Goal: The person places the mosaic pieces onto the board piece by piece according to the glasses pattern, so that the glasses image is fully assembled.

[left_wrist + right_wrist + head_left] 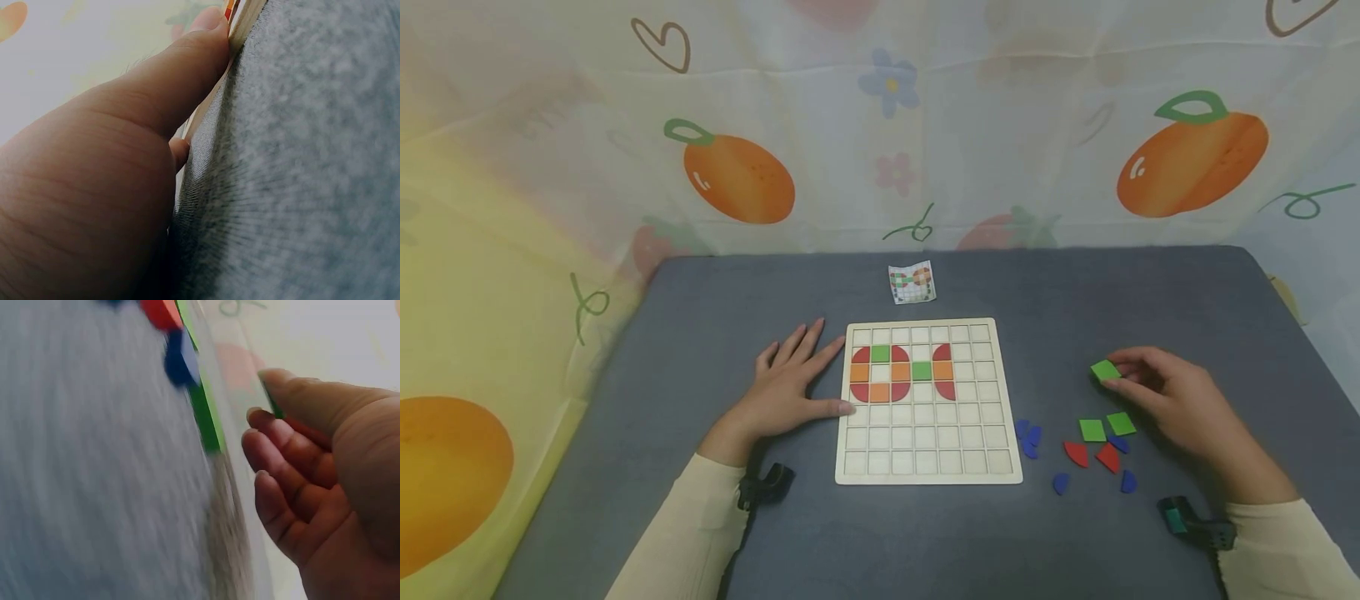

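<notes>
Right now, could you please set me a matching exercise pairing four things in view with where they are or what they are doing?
1. left hand
2. right hand
3. picture card
4. loose red pieces

A. beyond the far edge of the board
B. lying on the table, right of the board
C. touching the board's left edge
D. pinching a green tile

Pairs: 1-C, 2-D, 3-A, 4-B

You are seeing no readable words, brands or numbers. The small card (912, 282) just beyond your board (928, 480) is showing a printed grid pattern, its details too tiny for you to make out. On the backdrop cloth (816, 108), you are facing a brown heart outline (662, 42) at upper left and another, partly cropped, at upper right.
</notes>
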A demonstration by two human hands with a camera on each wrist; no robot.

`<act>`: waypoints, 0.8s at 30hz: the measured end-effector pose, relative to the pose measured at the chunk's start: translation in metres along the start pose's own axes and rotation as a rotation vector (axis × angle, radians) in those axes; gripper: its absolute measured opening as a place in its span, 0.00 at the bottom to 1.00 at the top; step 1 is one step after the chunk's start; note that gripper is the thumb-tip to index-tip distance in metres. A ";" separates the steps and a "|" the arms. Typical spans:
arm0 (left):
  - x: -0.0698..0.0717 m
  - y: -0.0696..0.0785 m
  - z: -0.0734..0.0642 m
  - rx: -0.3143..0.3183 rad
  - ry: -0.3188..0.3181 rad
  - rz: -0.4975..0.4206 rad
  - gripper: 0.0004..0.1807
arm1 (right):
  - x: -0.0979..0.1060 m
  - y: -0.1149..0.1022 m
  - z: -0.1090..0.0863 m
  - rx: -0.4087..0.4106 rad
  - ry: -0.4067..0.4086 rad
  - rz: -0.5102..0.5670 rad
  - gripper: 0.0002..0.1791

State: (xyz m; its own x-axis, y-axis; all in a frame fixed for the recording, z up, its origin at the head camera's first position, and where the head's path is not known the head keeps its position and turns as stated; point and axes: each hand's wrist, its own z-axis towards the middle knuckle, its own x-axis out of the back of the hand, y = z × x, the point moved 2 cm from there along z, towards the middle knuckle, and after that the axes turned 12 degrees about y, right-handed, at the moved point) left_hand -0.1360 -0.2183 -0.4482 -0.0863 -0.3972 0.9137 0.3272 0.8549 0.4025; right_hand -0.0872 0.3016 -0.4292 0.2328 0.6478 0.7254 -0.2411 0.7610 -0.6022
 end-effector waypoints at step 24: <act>0.000 0.000 -0.001 -0.001 0.005 -0.001 0.61 | -0.063 -0.080 0.038 0.017 0.006 0.161 0.15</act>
State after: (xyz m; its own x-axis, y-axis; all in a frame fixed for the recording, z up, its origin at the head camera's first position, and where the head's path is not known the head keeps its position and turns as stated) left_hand -0.1349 -0.2186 -0.4479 -0.0816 -0.3994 0.9131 0.3280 0.8544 0.4030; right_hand -0.1181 0.1988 -0.4141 0.1959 0.7614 0.6180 -0.2920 0.6469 -0.7045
